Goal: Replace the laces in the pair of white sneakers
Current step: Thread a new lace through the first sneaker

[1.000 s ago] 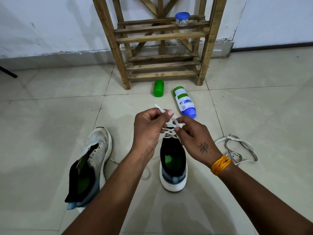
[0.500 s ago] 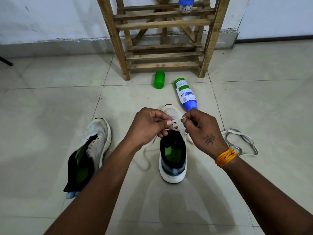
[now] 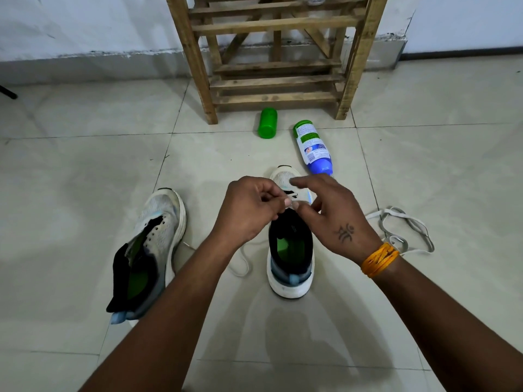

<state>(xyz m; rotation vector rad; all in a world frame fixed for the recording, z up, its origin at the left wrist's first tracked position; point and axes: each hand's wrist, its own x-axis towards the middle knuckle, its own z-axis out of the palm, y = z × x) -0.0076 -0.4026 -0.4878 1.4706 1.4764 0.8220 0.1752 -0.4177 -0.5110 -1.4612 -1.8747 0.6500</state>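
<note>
Over the upright sneaker (image 3: pixel 290 267), left hand (image 3: pixel 249 210) and right hand (image 3: pixel 334 219) pinch its lace (image 3: pixel 240 261).

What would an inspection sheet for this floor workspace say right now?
Surface: tiled floor, pale, marked.
Job's things: upright sneaker under both hands; second sneaker tipped beside it, unlaced; loose lace coiled on the right.
Clutter: green cap, spray bottle lying down.
Hands: left hand and right hand pinch a lace over the eyelets.
Cables: nothing seen.
Surroundings: wooden rack, white wall.
</note>
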